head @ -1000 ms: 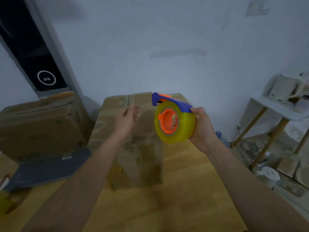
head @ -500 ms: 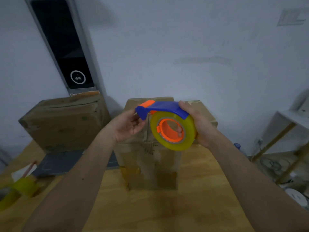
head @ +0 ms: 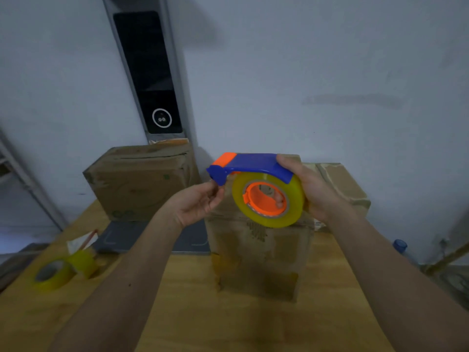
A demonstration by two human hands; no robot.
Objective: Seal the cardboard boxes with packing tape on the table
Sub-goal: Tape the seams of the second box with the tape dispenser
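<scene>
A blue and orange tape dispenser (head: 250, 165) carrying a yellow roll of packing tape (head: 269, 200) hangs in the air above a tall cardboard box (head: 258, 252) on the wooden table (head: 228, 323). My right hand (head: 313, 190) grips the dispenser from the right, fingers showing through the orange core. My left hand (head: 200, 203) is palm up just left of the roll, with thumb and fingertips pinched at the blue cutter end. Whether a tape end is between them is too blurred to tell.
A second cardboard box (head: 142, 181) stands at the back left and a third (head: 342, 186) behind the right hand. Two loose yellow tape rolls (head: 52, 274) lie near the left table edge. A dark flat mat (head: 149, 240) lies behind my left arm.
Both hands and the dispenser stay close together; my left hand's fingers have closed in at the blue cutter end. The view shifted left, bringing the loose rolls into sight.
</scene>
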